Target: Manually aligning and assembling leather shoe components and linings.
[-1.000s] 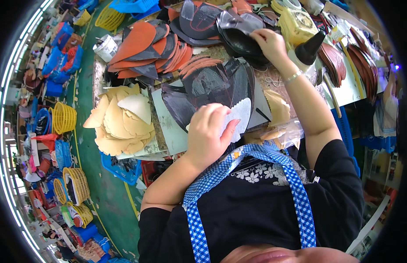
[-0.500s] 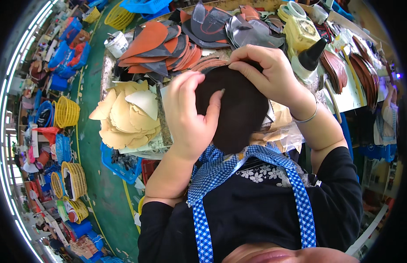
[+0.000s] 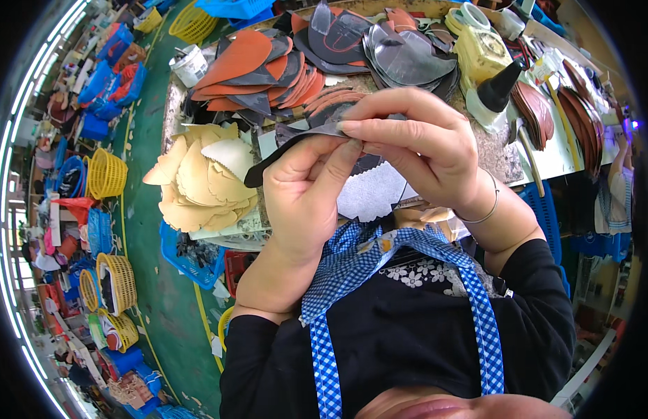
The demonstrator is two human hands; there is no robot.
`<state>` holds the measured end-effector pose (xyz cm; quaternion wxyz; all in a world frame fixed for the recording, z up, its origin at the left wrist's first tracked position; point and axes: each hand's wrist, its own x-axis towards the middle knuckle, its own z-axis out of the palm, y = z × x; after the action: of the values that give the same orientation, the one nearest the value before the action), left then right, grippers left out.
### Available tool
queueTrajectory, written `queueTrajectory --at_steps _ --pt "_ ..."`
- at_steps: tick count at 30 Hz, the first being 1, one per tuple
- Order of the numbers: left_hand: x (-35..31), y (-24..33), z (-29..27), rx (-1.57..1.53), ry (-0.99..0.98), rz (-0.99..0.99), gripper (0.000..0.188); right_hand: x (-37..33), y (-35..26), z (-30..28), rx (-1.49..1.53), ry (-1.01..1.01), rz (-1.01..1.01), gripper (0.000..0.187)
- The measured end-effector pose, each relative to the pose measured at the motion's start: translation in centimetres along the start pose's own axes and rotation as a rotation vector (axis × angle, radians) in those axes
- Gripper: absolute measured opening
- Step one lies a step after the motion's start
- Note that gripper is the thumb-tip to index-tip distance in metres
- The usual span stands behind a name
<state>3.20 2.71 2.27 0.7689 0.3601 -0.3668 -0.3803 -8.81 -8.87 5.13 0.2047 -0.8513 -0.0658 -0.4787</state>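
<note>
In front of my chest, both hands pinch a dark, flexible cut piece, which looks like leather. My left hand is closed on its edge, thumb against bent fingers. My right hand, with a bangle on the wrist, grips close beside the left fingertips. The piece is tilted almost edge-on and sticks out to the left past my left hand. Below the hands shows a pale grey panel with a zigzag edge; I cannot tell whether it joins the dark piece.
Cream cut pieces are stacked at the table's left. Red-orange and dark pieces pile up behind the hands, with grey pieces beside them. A black-nozzled bottle and brown pieces stand right. A blue basket sits lower left.
The dark piece has turned from facing me broadly to nearly edge-on. My right hand has come down, and both hands' fingertips now meet at its edge. The pale grey panel has come into view.
</note>
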Motion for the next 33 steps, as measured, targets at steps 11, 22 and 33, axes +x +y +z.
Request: queueTrajectory --at_steps 11,22,33 --pt "0.4 -0.5 -0.3 0.724 -0.008 0.375 0.004 -0.7 -1.2 -0.1 -0.386 -0.006 -0.031 0.024" --pt "1.5 -3.0 -1.1 0.526 -0.001 0.139 0.024 -1.3 0.4 0.4 0.154 0.1 0.657 0.005" --pt "2.1 -3.6 -0.2 0.461 -0.095 0.284 0.033 -1.5 2.6 1.1 0.142 0.182 0.559 0.006"
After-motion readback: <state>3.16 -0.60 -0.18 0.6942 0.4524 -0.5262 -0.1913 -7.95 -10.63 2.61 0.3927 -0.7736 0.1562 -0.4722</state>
